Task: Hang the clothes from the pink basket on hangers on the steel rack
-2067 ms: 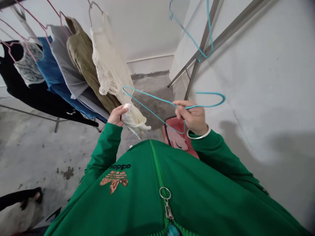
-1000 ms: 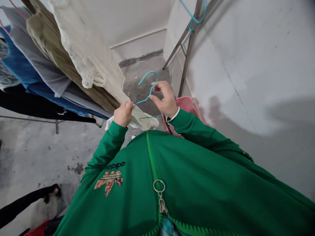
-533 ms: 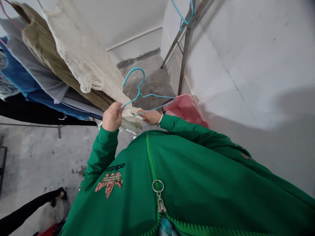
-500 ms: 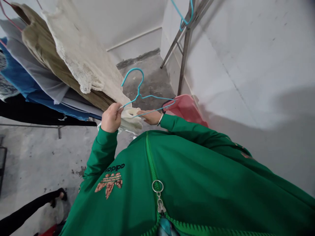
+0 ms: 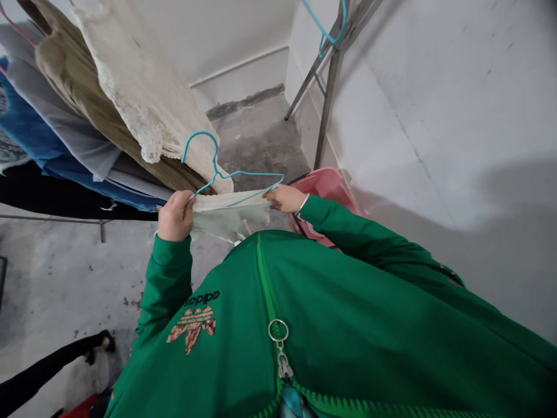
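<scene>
A turquoise wire hanger (image 5: 217, 171) sits across a cream cloth (image 5: 226, 212) stretched between my hands. My left hand (image 5: 175, 215) is closed on the hanger's left end and the cloth's left edge. My right hand (image 5: 285, 198) pinches the hanger's right end and the cloth's right edge; a silver bangle is on that wrist. The hook points up toward the hanging clothes.
Several garments hang on a rail at upper left, among them a cream lace top (image 5: 139, 87) and an olive one (image 5: 82, 93). A pink basin (image 5: 326, 186) stands by the wall. A metal rack leg (image 5: 326, 98) holds another turquoise hanger (image 5: 331, 29). Another person's foot (image 5: 98, 345) shows at lower left.
My hands have moved apart and the cream cloth is now spread out under the hanger. The hanger has shifted left. My right hand moved from under the hanger to its right end.
</scene>
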Action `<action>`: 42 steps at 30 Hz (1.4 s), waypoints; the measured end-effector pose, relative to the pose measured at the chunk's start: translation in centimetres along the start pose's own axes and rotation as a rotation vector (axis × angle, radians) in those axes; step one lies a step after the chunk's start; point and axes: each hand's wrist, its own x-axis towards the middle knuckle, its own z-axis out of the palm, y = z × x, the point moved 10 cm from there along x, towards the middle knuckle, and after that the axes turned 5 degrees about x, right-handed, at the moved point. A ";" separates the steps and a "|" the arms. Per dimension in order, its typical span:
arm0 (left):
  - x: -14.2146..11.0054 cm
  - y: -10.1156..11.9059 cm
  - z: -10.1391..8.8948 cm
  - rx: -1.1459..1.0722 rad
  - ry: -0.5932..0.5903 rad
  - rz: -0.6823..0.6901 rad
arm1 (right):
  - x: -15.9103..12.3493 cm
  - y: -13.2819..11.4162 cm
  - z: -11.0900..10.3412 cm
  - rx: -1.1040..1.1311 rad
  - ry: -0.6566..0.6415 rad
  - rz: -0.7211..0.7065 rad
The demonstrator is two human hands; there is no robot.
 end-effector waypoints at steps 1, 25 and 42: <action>-0.3 -0.5 0.0 0.009 0.002 -0.007 | -0.5 0.7 -0.7 0.001 0.037 0.004; -0.2 1.9 -0.3 -0.008 0.145 0.027 | -3.2 -2.2 -11.3 -0.044 0.484 -0.029; -1.1 -4.9 4.6 -0.225 -0.080 -0.025 | -7.7 -2.9 -17.8 0.041 0.886 -0.001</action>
